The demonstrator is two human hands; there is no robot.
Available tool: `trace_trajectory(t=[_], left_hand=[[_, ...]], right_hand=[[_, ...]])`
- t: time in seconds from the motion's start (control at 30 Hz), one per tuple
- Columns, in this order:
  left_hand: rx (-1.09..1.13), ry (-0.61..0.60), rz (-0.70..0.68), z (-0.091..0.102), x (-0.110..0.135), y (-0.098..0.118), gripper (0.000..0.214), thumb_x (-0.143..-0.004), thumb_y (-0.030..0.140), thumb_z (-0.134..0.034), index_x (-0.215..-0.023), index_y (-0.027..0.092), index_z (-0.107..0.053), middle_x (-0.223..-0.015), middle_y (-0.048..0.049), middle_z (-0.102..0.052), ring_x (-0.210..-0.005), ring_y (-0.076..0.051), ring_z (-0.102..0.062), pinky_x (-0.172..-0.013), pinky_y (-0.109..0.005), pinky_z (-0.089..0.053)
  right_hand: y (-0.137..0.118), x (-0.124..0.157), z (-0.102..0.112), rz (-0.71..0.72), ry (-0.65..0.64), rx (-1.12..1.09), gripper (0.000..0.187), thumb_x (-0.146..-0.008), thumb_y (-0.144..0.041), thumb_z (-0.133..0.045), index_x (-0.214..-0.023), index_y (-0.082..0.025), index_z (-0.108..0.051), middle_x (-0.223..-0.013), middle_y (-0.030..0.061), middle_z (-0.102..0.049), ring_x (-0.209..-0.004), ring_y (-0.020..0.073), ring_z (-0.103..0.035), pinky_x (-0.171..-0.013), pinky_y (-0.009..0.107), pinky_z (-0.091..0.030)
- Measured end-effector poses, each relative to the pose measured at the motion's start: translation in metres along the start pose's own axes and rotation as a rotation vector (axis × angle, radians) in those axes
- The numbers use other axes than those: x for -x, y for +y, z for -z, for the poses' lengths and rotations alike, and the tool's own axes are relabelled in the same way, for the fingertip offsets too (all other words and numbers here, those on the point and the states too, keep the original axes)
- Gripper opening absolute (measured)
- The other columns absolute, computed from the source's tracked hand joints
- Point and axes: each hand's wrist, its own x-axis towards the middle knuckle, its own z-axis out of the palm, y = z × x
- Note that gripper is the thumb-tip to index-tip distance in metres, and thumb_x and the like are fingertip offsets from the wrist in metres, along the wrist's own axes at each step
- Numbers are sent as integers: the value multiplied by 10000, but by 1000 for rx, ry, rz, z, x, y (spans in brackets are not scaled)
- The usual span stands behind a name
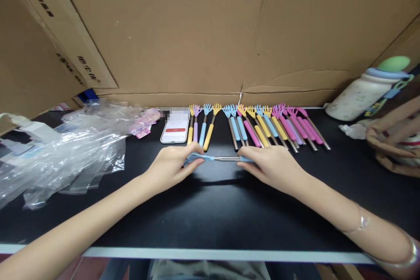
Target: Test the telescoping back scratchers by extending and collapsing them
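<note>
Reaching in from the lower left, the left hand (172, 162) pinches the clawed head of a light-blue plastic back scratcher with a silvery metal rod (226, 159); the right hand (274, 164), back upward, reaches from the lower right and pinches its handle. It is held level above the black desk (210, 218), just below the frame's centre.

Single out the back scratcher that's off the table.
The blue scratcher held between the left hand and right hand; all the others lie on the table.
</note>
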Motion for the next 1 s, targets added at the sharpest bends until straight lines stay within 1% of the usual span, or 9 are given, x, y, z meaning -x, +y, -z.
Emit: trace_trajectory(t=[0.1,0.2,0.37,0.47,0.57,0.67,0.77,0.83,1.0], left_hand=[[-34,-79,-11,-3,0,5,156,-873,339,-433,-967,242,-511,-710,49,-630,-547,-112,-560,-547,-195,-353],[-66,-75,-20,-3,0,6,159,-884,342,-418,-975,247,-507,-770,47,-653,-579,-112,-580,-561,-198,-365],[-150,-18,-113,4,-1,6,185,-910,338,-373,-973,231,-510,-787,35,-666,-649,-123,-617,-569,-199,-376],[-240,52,-175,9,-2,5,203,-916,326,-356,-969,221,-521,-779,23,-667,-662,-128,-623,-552,-203,-363],[-352,141,-206,18,-3,0,231,-916,337,-348,-902,212,-542,-715,13,-648,-616,-134,-602,-520,-216,-327],[-427,193,-159,32,-3,-10,253,-909,365,-358,-845,215,-551,-642,13,-617,-571,-141,-577,-493,-226,-284],[-439,237,-30,48,-1,-21,255,-898,391,-366,-853,225,-553,-632,14,-611,-581,-151,-577,-494,-226,-268],[-441,261,20,60,1,-27,247,-892,400,-371,-860,230,-547,-628,19,-610,-576,-150,-572,-498,-225,-262],[-476,268,-23,81,5,-30,257,-901,426,-371,-887,236,-544,-666,33,-622,-544,-130,-537,-515,-214,-261]], right_hand=[[-5,-1,-1,49,-13,3,257,-934,-347,-340,-874,-203,-544,-731,-19,-657,-561,92,-582,-477,235,-222],[-6,-1,-1,61,3,35,278,-940,-338,-325,-864,-200,-554,-718,-18,-655,-553,88,-577,-469,246,-206],[-4,0,3,58,17,54,276,-936,-336,-329,-853,-201,-554,-713,-11,-657,-541,90,-565,-467,253,-199],[-3,-1,7,54,33,56,274,-934,-341,-334,-846,-201,-553,-676,-20,-645,-534,93,-560,-465,248,-195],[1,-3,14,34,63,93,305,-935,-360,-325,-811,-201,-554,-612,-24,-622,-510,94,-548,-465,243,-196],[16,-2,24,6,77,155,372,-938,-403,-293,-782,-203,-566,-598,-14,-620,-514,102,-547,-469,243,-208],[40,5,37,-12,108,220,432,-938,-440,-258,-784,-210,-590,-611,0,-629,-524,112,-545,-482,242,-236],[55,10,45,-31,134,269,420,-933,-446,-278,-814,-210,-604,-653,16,-645,-568,123,-561,-500,240,-262],[73,16,56,-1,159,312,392,-930,-430,-302,-803,-206,-597,-672,24,-652,-593,139,-568,-527,241,-302]])
